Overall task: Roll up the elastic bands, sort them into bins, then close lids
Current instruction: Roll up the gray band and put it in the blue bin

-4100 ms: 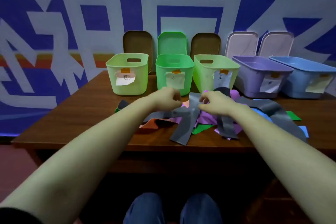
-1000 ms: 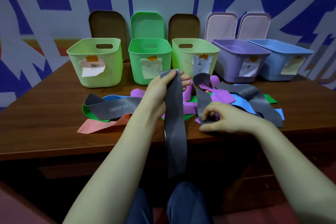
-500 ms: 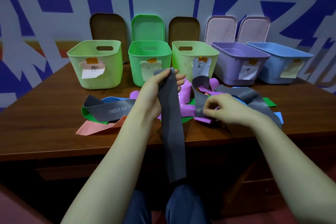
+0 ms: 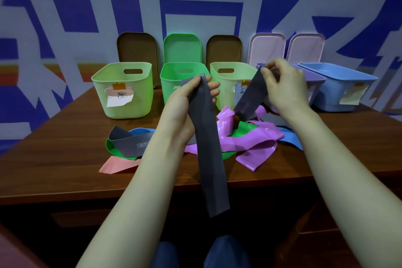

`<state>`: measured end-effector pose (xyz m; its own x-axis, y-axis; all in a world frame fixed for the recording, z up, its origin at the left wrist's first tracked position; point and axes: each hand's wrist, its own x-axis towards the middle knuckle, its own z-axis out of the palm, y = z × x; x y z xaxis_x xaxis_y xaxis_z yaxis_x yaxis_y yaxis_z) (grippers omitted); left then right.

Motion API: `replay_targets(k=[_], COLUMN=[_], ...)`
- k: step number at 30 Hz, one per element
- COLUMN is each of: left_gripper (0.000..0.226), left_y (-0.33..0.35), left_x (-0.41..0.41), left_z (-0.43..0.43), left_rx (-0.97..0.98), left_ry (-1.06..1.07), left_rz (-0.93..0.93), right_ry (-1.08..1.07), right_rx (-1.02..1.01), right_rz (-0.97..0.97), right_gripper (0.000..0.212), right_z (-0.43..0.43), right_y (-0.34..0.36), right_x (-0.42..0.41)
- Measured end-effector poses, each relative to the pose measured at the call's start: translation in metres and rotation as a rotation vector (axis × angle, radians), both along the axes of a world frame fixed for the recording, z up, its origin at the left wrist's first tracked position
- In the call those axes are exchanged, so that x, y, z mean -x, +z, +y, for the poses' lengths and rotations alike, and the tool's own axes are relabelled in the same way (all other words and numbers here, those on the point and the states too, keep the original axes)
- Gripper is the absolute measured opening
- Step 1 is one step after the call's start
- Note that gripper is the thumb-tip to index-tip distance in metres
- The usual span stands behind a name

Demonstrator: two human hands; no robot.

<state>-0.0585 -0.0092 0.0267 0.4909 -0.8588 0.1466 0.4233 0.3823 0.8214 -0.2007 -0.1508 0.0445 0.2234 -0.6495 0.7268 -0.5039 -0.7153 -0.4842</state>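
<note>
My left hand grips the top of a long grey band that hangs down past the table's front edge. My right hand pinches the upper end of a second grey band, lifted above the pile. Loose bands lie on the table: purple, green, blue, pink and another grey one. Five open bins stand behind: pale green, green, pale green, purple and blue.
Lids lean on the wall behind the bins: brown, green, brown and two pale pink. The wooden table ends at a front edge just before my knees.
My right hand has risen from the pile, lifting the end of a second grey band up to bin height. My left hand still holds the first grey band upright.
</note>
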Motion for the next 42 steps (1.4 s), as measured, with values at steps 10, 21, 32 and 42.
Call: replay_targets(k=[10, 21, 32, 42], left_gripper=[0.029, 0.029, 0.026, 0.028], left_y=[0.043, 0.067, 0.091, 0.1], left_x=[0.001, -0.021, 0.011, 0.023], left_z=[0.002, 0.018, 0.046, 0.058], left_rx=[0.013, 0.105, 0.151, 0.093], left_ry=[0.197, 0.402, 0.413, 0.355], left_rz=[-0.035, -0.036, -0.16, -0.331], right_ry=[0.311, 0.484, 0.879, 0.927], right_rx=[-0.035, 0.262, 0.057, -0.044], right_rz=[-0.41, -0.296, -0.09, -0.097], right_gripper=[0.022, 0.02, 0.022, 0.022], right_z=[0.032, 0.077, 0.117, 0.125], right_y=[0.041, 0.074, 0.078, 0.084], right_x=[-0.025, -0.019, -0.01, -0.008])
